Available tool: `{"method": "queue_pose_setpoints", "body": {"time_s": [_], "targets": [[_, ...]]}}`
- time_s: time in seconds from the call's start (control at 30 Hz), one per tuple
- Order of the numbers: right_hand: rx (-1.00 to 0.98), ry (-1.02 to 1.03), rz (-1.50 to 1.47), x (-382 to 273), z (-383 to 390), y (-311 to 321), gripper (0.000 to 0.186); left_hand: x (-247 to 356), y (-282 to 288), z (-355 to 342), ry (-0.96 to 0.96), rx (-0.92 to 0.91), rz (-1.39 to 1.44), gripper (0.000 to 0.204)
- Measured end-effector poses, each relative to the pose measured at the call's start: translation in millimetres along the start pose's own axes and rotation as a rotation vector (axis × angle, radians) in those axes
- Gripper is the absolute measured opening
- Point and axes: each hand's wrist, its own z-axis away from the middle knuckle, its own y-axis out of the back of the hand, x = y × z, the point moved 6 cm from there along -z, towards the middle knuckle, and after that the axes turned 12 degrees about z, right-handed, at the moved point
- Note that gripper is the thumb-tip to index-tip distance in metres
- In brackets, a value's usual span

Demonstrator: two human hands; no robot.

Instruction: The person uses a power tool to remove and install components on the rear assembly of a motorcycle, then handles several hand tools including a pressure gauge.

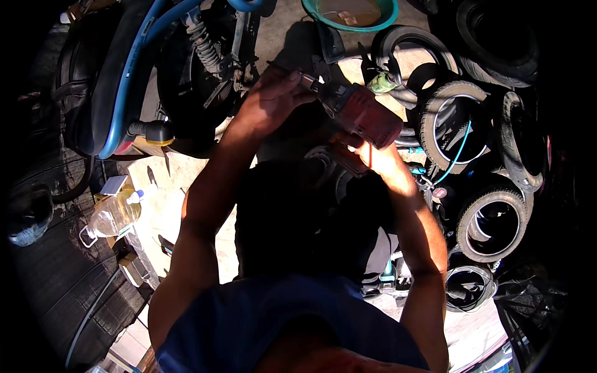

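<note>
Pointing toward the upper left, a red power tool (364, 115) is held up in front of the person, between the two hands. A metal tip (309, 81) extends from its nose. The right hand (375, 155) grasps the tool by its handle, below the body, with part of that grip lost in shadow. The left hand (270, 99) has thumb and fingers around the metal tip; how firmly they press, I cannot tell.

Just beyond the left hand, a coil spring (203, 43) stands next to a dark wheel, and farther left runs a curved blue tube (129, 74). A green basin (354, 28) of murky liquid sits past the tool. To the right are several tyres (429, 121), some leaning together. A clear plastic bottle (115, 214) lies tilted at the left.
</note>
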Motion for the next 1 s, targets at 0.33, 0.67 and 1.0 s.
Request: {"method": "queue_pose_setpoints", "body": {"time_s": [0.33, 0.67, 1.0], "targets": [[0.024, 0.000, 0.392, 0, 19, -75, 0.062, -11, 94, 60, 0.346, 0.395, -0.206, 0.019], [0.097, -0.410, -0.120, 101, 43, -58, 0.057, -94, 290, -72, 0.184, 0.589, -0.855, 0.031], [0.044, -0.594, -0.173, 141, 89, -52, 0.049, -89, 315, -128, -0.150, 0.368, -2.177, 0.031]]}}
